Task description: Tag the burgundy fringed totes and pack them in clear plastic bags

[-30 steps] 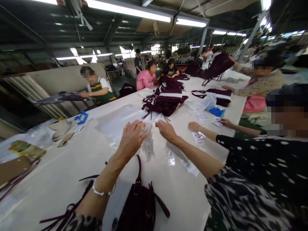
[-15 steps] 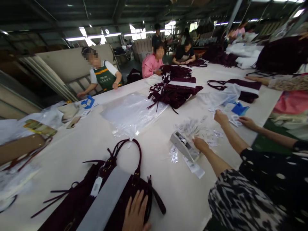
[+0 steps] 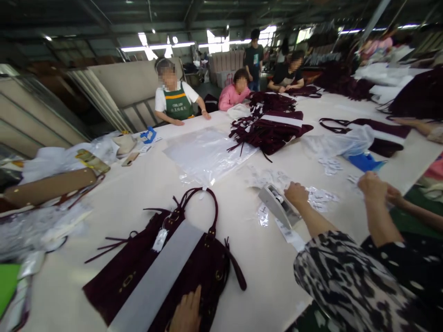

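Note:
A dark burgundy handbag (image 3: 138, 258) lies on the table with its looped handles pointing away from me. A pale grey strip (image 3: 159, 276) runs across it, and a white tag (image 3: 159, 240) hangs by the handle. My left hand (image 3: 187, 311) rests on the bag's lower right part, fingers stretched out. Beyond the bag to the right, my right hand (image 3: 296, 196), in a patterned sleeve, is closed beside a grey tape dispenser (image 3: 281, 205). Whatever its fingers hold is hidden. Small white labels (image 3: 321, 198) lie scattered around that hand.
At right, a co-worker's hands (image 3: 375, 186) are close together near a blue packet (image 3: 367, 161). Clear plastic bags (image 3: 207, 152) and a pile of burgundy bags (image 3: 270, 129) lie farther back. A brown bag (image 3: 51, 186) is at left. Several people stand around the table.
The view has swung left, so the scene sits farther right. My right hand has shifted slightly away from me beside the dispenser. The co-worker's hands at right have come together.

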`<state>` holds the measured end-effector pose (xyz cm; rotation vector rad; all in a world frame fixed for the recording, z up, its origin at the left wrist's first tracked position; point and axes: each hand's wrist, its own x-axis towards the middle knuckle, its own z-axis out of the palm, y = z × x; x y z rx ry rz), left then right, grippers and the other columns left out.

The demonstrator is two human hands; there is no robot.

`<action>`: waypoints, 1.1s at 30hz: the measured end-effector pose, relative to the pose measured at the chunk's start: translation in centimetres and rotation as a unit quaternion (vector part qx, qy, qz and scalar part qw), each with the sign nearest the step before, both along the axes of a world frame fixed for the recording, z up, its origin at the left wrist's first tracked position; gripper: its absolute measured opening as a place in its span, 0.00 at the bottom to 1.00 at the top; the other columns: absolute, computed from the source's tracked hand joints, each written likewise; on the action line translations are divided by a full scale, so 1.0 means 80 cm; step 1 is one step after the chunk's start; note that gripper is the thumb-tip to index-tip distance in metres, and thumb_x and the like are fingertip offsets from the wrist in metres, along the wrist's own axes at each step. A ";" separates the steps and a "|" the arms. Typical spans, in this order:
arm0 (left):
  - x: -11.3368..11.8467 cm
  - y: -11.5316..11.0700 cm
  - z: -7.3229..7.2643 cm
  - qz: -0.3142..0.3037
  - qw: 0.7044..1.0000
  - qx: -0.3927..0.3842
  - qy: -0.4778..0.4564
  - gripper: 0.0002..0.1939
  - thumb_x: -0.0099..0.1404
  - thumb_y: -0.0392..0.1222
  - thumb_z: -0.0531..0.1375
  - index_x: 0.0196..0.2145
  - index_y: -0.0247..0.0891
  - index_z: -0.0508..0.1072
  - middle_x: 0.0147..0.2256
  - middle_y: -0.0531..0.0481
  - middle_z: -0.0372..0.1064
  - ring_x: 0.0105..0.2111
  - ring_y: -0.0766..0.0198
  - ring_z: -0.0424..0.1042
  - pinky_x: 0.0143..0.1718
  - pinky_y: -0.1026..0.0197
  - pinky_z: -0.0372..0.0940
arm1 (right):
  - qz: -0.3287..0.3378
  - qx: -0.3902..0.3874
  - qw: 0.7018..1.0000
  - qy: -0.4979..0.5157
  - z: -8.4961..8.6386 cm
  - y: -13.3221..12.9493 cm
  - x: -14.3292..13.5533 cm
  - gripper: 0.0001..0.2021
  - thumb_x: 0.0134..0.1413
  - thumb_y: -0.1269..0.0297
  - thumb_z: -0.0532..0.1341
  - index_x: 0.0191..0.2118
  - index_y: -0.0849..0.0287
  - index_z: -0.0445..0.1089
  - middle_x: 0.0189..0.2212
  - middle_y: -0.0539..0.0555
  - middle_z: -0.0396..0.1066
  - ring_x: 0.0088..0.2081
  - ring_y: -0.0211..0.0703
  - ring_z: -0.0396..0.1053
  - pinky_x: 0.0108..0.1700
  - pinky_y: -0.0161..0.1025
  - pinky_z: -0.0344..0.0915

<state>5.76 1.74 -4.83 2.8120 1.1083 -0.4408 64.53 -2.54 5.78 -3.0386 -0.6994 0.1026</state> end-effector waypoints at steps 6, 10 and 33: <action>0.006 -0.014 0.057 -0.086 0.987 -0.136 -0.011 0.31 0.63 0.22 0.50 0.62 0.38 0.63 0.55 0.40 0.71 0.53 0.52 0.71 0.51 0.51 0.69 | 0.303 0.213 0.925 -0.082 0.023 0.094 -0.127 0.21 0.65 0.59 0.53 0.59 0.64 0.65 0.56 0.66 0.68 0.58 0.58 0.63 0.59 0.53 0.59; -0.059 0.002 0.085 -0.185 0.965 -0.181 -0.030 0.19 0.67 0.33 0.54 0.55 0.41 0.67 0.41 0.44 0.74 0.40 0.54 0.73 0.39 0.55 0.67 | 0.544 0.262 0.797 0.024 0.006 0.137 -0.319 0.18 0.67 0.59 0.53 0.55 0.61 0.69 0.54 0.63 0.70 0.57 0.53 0.64 0.60 0.49 0.58; -0.216 0.172 0.116 0.254 0.948 -0.009 -0.192 0.14 0.71 0.32 0.47 0.46 0.37 0.70 0.46 0.38 0.67 0.50 0.50 0.62 0.54 0.45 0.55 | 0.529 -0.043 0.779 0.333 -0.065 0.062 -0.610 0.04 0.53 0.67 0.57 0.35 0.57 0.67 0.31 0.54 0.73 0.35 0.47 0.72 0.41 0.40 0.63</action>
